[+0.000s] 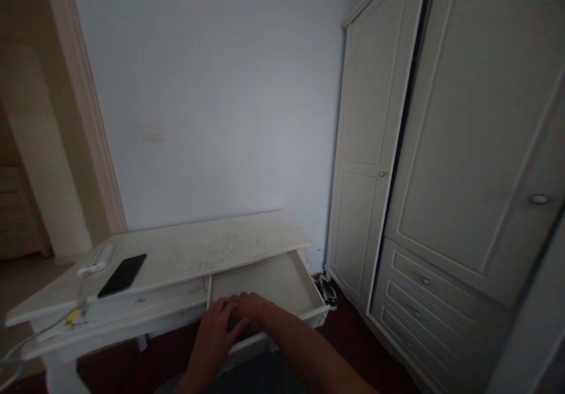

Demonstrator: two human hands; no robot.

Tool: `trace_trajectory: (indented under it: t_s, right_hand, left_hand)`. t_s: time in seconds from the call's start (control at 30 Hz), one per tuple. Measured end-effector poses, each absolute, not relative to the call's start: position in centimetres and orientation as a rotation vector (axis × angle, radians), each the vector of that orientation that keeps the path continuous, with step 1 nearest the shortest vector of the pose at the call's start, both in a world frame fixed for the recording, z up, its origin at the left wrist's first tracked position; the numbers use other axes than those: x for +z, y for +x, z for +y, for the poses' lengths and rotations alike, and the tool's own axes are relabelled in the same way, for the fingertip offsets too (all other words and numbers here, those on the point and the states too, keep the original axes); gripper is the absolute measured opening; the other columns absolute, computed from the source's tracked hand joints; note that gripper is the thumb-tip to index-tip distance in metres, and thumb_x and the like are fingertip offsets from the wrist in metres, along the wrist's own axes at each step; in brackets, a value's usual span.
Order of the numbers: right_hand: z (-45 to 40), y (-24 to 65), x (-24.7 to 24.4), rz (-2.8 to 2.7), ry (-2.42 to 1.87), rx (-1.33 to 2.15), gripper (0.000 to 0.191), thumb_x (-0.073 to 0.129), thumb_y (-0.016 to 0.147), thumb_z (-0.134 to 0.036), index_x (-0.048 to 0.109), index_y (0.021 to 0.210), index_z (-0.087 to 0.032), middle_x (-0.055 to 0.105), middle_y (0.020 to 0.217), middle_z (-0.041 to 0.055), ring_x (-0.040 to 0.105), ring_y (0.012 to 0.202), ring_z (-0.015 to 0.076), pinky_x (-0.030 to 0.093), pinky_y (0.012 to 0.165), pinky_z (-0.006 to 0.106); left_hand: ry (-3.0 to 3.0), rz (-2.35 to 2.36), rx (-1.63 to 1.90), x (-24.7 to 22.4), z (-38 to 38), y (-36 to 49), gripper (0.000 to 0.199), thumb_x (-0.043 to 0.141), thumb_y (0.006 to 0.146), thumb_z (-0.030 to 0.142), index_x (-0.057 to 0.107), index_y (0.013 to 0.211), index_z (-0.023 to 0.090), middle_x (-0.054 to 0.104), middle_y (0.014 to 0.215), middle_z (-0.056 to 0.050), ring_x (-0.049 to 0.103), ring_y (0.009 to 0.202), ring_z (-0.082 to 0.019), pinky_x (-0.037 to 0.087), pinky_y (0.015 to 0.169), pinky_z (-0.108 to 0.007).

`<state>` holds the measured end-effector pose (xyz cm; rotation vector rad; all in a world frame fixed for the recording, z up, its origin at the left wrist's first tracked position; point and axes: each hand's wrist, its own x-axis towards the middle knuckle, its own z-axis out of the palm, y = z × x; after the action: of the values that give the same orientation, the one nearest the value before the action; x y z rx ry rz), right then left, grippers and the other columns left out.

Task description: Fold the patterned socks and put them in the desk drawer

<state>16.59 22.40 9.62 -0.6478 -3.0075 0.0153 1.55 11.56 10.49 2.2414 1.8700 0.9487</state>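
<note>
A white drawer is pulled out from a worn white desk, and its pale bottom shows. Over the drawer's left front part, both hands are close together and touching. My left hand has curled fingers that meet the other hand, its thumb a little apart. My right hand crosses in from the right with its fingers bent inward. Whatever lies between the hands is hidden by the fingers and shadow.
On the desk's left lie a black phone and a white box-like object with a cable running off the edge. A yellow tag hangs there. Shoes sit on the floor between desk and wardrobe. A doorway opens at left.
</note>
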Motion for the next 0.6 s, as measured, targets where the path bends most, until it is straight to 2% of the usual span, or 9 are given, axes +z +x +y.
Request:
trace_trajectory:
  t_s: [0.17,0.33,0.47,0.6]
  right_hand:
    - [23.2,15.1,9.6,-2.940,-0.929,0.075,0.047,0.079,0.089,-0.036,0.065,0.132,-0.024,0.065,0.135,0.0168,0.069,0.113,0.0371,0.063,0.082,0.051]
    - [23.1,14.0,9.5,-2.787,-1.206,0.143,0.050,0.066,0.098,-0.046,0.058,0.143,-0.025,0.062,0.136,0.0217,0.066,0.122,0.0434,0.062,0.081,0.060]
    - [23.3,15.2,10.0,-2.797,-1.149,0.207,0.068,0.075,0.090,-0.053,0.053,0.150,-0.028,0.062,0.137,0.0190,0.065,0.122,0.0426,0.061,0.085,0.056]
    - [24.0,17.4,11.1,-2.852,-0.943,0.247,0.094,0.080,0.085,-0.057,0.033,0.164,-0.039,0.055,0.148,0.0148,0.069,0.116,0.0375,0.060,0.090,0.051]
  left_hand:
    - [2.232,1.916,0.958,10.0,12.0,1.3,0.042,0.067,0.093,0.049,0.071,0.127,0.026,0.072,0.128,-0.010,0.065,0.122,-0.032,0.049,0.114,-0.047]
    - [2.225,1.860,0.954,9.8,11.8,1.1,0.035,0.063,0.096,0.043,0.073,0.125,0.026,0.073,0.131,-0.010,0.067,0.124,-0.031,0.049,0.112,-0.046]
    - [2.244,1.808,0.906,10.4,11.3,1.5,0.029,0.056,0.101,0.046,0.075,0.111,0.027,0.078,0.118,-0.008,0.071,0.113,-0.028,0.051,0.104,-0.042]
    - [2.250,1.915,0.677,11.0,10.9,2.0,0.036,0.044,0.106,0.044,0.073,0.094,0.026,0.079,0.100,-0.006,0.074,0.096,-0.023,0.051,0.088,-0.035]
